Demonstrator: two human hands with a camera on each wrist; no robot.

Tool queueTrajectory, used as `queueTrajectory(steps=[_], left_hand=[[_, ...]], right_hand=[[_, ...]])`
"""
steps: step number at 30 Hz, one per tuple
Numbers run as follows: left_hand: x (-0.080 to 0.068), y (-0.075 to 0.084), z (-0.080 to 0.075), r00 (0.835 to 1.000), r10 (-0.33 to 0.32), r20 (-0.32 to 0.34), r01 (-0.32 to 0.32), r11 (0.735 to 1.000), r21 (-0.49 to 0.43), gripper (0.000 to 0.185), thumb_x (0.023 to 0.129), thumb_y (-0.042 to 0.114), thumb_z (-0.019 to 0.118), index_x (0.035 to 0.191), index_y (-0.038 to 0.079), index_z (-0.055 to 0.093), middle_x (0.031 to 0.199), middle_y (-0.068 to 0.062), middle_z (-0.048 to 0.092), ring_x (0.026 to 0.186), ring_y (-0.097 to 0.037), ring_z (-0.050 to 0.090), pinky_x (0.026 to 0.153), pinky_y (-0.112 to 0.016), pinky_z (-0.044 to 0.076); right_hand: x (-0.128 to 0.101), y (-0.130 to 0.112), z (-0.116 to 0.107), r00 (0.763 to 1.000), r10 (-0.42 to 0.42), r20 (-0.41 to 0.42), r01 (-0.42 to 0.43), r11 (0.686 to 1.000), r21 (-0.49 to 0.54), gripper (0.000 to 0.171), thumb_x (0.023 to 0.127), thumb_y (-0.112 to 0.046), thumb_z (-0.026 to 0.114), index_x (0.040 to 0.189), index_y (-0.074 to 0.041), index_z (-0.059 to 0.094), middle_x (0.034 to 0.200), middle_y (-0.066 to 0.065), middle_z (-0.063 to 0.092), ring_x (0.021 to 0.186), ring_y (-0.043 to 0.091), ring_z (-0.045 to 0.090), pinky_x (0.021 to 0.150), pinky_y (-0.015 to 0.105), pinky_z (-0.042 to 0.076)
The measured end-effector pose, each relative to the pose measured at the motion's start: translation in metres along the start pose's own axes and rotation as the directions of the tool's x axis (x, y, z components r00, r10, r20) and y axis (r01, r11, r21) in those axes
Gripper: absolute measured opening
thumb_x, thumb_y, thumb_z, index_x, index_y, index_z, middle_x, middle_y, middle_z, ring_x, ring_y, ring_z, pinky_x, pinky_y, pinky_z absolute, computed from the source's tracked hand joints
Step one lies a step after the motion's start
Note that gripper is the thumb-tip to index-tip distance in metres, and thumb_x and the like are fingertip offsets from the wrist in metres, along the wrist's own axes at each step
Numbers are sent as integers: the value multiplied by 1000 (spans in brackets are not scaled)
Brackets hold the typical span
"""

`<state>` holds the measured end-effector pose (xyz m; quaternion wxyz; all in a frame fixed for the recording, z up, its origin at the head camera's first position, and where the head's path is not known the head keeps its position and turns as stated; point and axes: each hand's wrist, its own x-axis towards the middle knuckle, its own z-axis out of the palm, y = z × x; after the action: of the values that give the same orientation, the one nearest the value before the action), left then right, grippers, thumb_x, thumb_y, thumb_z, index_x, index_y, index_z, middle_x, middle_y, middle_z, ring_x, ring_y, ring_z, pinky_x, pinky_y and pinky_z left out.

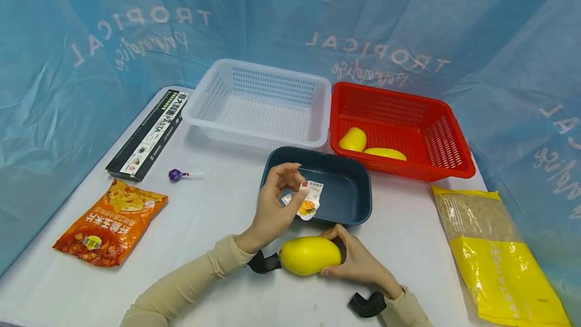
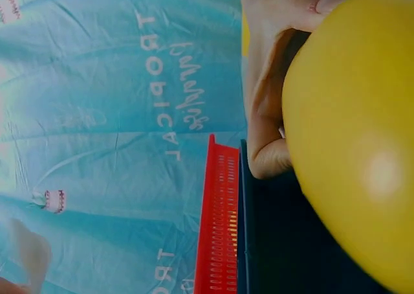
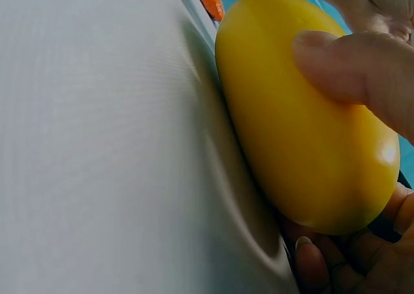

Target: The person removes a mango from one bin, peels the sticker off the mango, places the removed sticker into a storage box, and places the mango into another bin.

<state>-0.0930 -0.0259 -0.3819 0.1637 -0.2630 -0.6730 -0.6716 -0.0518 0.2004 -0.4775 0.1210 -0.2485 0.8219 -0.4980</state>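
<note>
My left hand (image 1: 272, 211) pinches small white fruit-printed jelly cups (image 1: 312, 197) between thumb and fingers, over the left part of a dark blue basin (image 1: 358, 193). Mango and strawberry pictures show on their lids; the cups' bodies are mostly hidden. In front of the basin, my right hand (image 1: 358, 259) grips a yellow mango (image 1: 306, 255) by its right end. The right wrist view shows the thumb (image 3: 362, 74) across the mango (image 3: 297, 132) and fingers under its other end. Whether the mango touches the table is unclear.
Behind the basin stand a white basket (image 1: 256, 138) and a red basket (image 1: 431, 165) containing two yellow mangoes (image 1: 353, 140). A pasta box (image 1: 145, 135), purple lollipop (image 1: 176, 174) and orange snack bag (image 1: 111, 223) lie left. Right is a yellow pasta bag (image 1: 508, 276).
</note>
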Motion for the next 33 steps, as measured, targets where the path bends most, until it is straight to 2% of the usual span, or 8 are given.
queueTrajectory(steps=[5, 9, 14, 16, 21, 25, 30, 33], left_hand=[[0, -3, 3, 1000, -7, 6, 7, 1000, 12, 65, 81, -19, 61, 139, -1, 37, 115, -22, 49, 80, -18, 56, 80, -19, 52], [4, -7, 7, 997, -67, 42, 66, 998, 22, 66, 81, -21, 56, 142, 1, 42, 126, -22, 46, 81, -17, 56, 79, -16, 51], [20, -11, 14, 984, -152, 89, 145, 986, 85, 47, 88, -7, 61, 134, 3, 54, 102, -15, 63, 90, -22, 58, 80, -20, 50], [27, -12, 17, 978, -180, 103, 170, 980, 101, 44, 89, -3, 63, 131, 4, 57, 95, -12, 65, 90, -21, 60, 79, -22, 51], [39, -16, 22, 961, -237, 144, 212, 962, 171, 35, 90, 3, 65, 125, 7, 64, 92, -9, 63, 84, -18, 60, 80, -22, 53], [40, -20, 23, 949, -263, 173, 216, 944, 249, 29, 89, 4, 67, 118, 7, 69, 88, -7, 62, 81, -18, 62, 78, -25, 55], [40, -26, 23, 945, -274, 179, 205, 921, 332, 23, 87, 11, 71, 111, 12, 73, 84, -1, 67, 89, -21, 59, 81, -27, 45], [40, -31, 24, 944, -280, 172, 206, 912, 354, 22, 85, 14, 73, 107, 13, 73, 83, 0, 69, 85, -19, 55, 77, -25, 40]], right_hand=[[-1, 0, -1, 1000, 13, 10, -12, 1000, -18, 53, 70, -27, 87, 104, -15, 49, 118, 0, 63, 110, 11, 57, 103, 26, 44], [-2, 0, -3, 1000, 19, 12, -19, 999, -28, 52, 70, -27, 87, 104, -15, 49, 119, 0, 63, 111, 12, 57, 103, 27, 44], [-1, -1, -5, 999, 40, 15, -40, 999, -13, 52, 70, -26, 86, 105, -16, 50, 120, 0, 62, 112, 14, 57, 104, 28, 43], [-1, -1, -5, 999, 42, 20, -42, 999, -8, 51, 70, -26, 86, 106, -16, 50, 120, 0, 62, 112, 15, 57, 104, 29, 43], [3, -2, -4, 999, 40, 35, -40, 999, 2, 50, 72, -25, 85, 106, -15, 51, 119, 0, 61, 111, 15, 56, 104, 28, 42], [4, -3, -5, 998, 38, 46, -38, 999, 6, 49, 74, -25, 84, 107, -15, 51, 120, 1, 61, 111, 15, 56, 105, 30, 42], [2, -4, -6, 997, 66, 49, -67, 998, 20, 49, 73, -26, 84, 108, -15, 50, 121, 0, 60, 113, 16, 55, 106, 32, 42], [0, -4, -6, 996, 77, 48, -79, 996, 30, 50, 73, -27, 84, 108, -16, 50, 122, 0, 60, 113, 16, 55, 106, 31, 41]])
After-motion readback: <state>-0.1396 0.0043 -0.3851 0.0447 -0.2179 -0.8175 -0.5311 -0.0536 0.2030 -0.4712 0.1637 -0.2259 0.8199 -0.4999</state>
